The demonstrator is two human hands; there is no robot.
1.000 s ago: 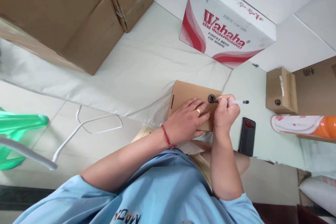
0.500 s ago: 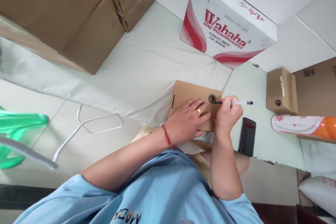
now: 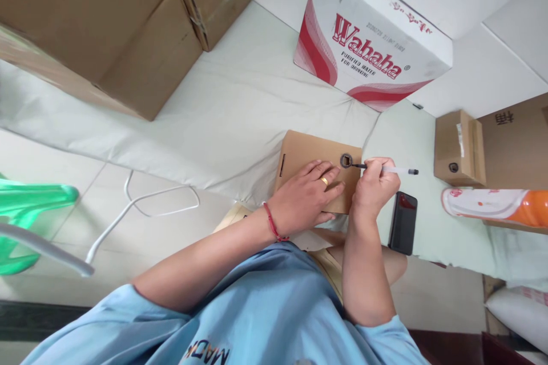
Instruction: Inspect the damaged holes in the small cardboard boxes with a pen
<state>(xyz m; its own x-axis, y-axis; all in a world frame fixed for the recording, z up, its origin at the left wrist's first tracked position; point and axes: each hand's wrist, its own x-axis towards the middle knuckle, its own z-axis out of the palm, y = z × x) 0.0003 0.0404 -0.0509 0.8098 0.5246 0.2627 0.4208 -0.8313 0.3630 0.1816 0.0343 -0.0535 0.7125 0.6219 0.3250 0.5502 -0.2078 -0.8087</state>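
Note:
A flat brown cardboard box (image 3: 299, 151) lies on the pale cloth in front of me, with a narrow dark slot near its left edge. Near its right edge is a dark ring (image 3: 346, 161) around a small squarish opening. My left hand (image 3: 310, 191) rests on the box with its fingers spread, a gold ring on one finger, and holds nothing. My right hand (image 3: 374, 182) is closed around a pen (image 3: 396, 170) with a clear barrel. The pen's dark tip points left, close to the right side of the ring.
A black phone (image 3: 403, 222) lies right of my right forearm. Behind stands a white and red water carton (image 3: 368, 40). Large cardboard boxes (image 3: 128, 28) are at the left, a small box (image 3: 458, 148) and an orange-and-white bottle (image 3: 492, 204) at the right.
My right hand has shifted slightly to the right with the pen, and the pen's tip has moved right, away from the opening's edge. My left hand and the box have not moved.

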